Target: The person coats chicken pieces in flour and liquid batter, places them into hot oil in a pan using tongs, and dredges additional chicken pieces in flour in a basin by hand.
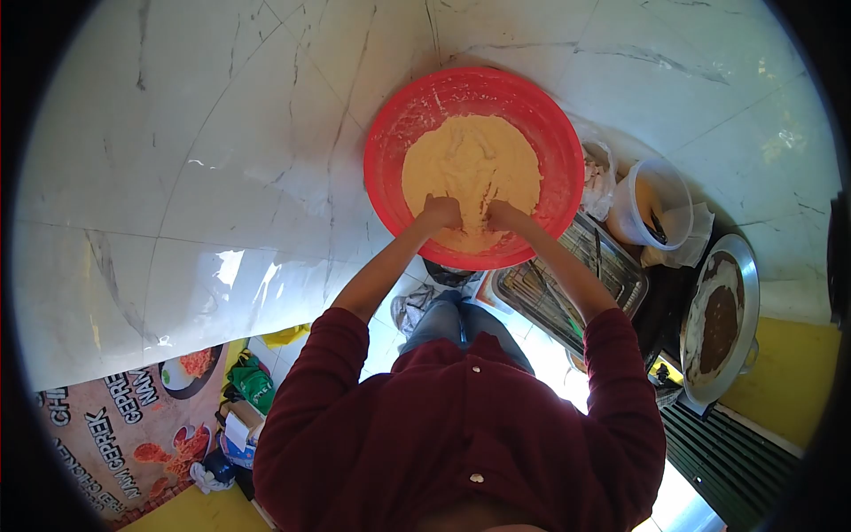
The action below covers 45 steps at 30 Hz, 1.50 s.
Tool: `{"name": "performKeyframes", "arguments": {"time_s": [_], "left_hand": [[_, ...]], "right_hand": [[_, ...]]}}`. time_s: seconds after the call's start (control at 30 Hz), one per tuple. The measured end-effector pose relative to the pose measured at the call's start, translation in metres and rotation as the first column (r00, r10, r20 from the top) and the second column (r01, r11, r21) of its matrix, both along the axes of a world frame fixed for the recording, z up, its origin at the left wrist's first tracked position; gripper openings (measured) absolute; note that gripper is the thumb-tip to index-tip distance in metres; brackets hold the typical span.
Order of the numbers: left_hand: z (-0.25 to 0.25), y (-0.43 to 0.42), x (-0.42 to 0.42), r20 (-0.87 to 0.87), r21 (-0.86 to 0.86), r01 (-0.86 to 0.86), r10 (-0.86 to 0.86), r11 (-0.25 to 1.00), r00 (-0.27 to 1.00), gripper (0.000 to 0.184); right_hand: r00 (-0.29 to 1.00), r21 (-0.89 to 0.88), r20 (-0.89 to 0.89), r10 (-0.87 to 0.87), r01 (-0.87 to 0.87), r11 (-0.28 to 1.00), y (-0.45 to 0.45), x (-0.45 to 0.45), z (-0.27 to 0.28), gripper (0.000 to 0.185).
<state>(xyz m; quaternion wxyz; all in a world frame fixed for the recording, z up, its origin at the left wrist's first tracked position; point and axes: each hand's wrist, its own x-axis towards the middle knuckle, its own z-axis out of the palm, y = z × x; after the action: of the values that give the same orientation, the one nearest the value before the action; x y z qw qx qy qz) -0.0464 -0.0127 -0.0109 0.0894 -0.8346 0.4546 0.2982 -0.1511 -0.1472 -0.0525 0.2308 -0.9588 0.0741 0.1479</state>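
Note:
A wide red plastic basin [383, 160] holds a broad heap of pale yellow flour [474, 151], with dusting up its inner wall. My left hand [441, 213] is at the near left part of the heap, its fingers curled and partly sunk in the flour. Beside it, a short gap to the right, my right hand [503, 215] is curled into the flour in the same way. Fingertips of both hands are hidden. The heap has uneven ridges and a furrow between and ahead of my hands.
Right of the basin is a metal tray with a wire rack [576, 288]. Behind it stand a clear plastic tub [628, 208] and a plastic bag [596, 182]. A large metal pan [752, 293] with brown contents is farther right. Marbled tile walls [239, 133] border the basin.

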Motion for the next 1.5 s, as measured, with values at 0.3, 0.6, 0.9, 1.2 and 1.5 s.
{"name": "performKeyframes", "arguments": {"time_s": [0.3,0.6,0.9,1.2,1.5], "left_hand": [[-0.032,0.007,0.038,0.373,-0.315,-0.098,0.218,0.944,0.902,0.015],[-0.037,0.008,-0.005,0.236,-0.027,0.167,-0.156,0.986,0.959,0.016],[-0.007,0.029,0.046,-0.244,-0.182,-0.336,0.289,0.924,0.926,0.03],[-0.042,0.022,0.002,0.441,-0.016,0.233,-0.203,0.972,0.875,0.014],[-0.04,0.019,0.004,-0.15,-0.002,-0.009,0.008,1.0,0.989,0.028]], "right_hand": [[0.891,-0.303,0.36,-0.277,0.392,0.869,-0.054,0.008,-0.021,0.005],[0.999,-0.154,0.042,-0.031,0.037,0.987,0.006,-0.01,-0.011,0.008],[0.908,0.622,-0.252,-0.336,0.418,0.662,-0.045,-0.01,0.017,0.017],[0.95,-0.33,0.226,-0.213,0.281,0.901,-0.013,-0.021,-0.044,0.012],[0.892,0.258,-0.449,0.057,0.068,0.964,-0.012,0.007,-0.025,0.019]]}}
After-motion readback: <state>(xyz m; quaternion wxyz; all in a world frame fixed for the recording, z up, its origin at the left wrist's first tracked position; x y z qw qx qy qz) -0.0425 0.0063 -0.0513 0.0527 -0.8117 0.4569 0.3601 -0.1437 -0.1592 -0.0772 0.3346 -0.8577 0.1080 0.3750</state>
